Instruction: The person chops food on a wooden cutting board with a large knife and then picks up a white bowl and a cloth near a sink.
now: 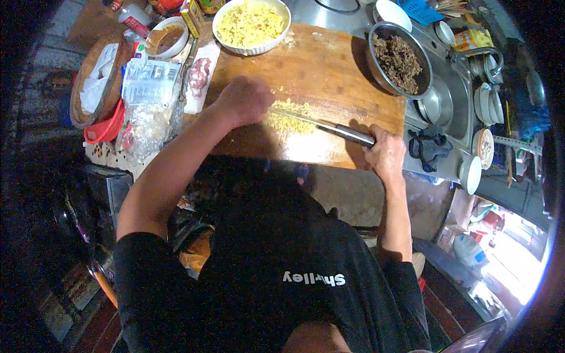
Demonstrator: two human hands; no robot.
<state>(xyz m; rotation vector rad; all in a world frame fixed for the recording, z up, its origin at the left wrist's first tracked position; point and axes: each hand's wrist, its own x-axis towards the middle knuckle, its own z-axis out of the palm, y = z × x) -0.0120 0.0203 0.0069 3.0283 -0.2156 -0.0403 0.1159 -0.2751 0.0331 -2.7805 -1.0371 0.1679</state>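
Note:
A kitchen knife (355,136) with a dark handle and metal end lies across a wooden cutting board (326,57), its blade seen nearly edge-on. My right hand (385,152) grips the butt of the handle near the board's right front corner. At the other end, my left hand (247,101) is curled at the blade's tip; its fingertips are partly hidden. Finely chopped yellow bits (287,125), possibly garlic or ginger, are spread beneath and around the blade.
A white bowl of yellow scrambled egg (251,26) and a metal bowl of dark chopped food (397,64) stand at the back. Raw meat (200,75) on white wrapping and plastic bags (150,119) are left. A sink (459,101) with bowls lies right, beside a dark cloth (429,148).

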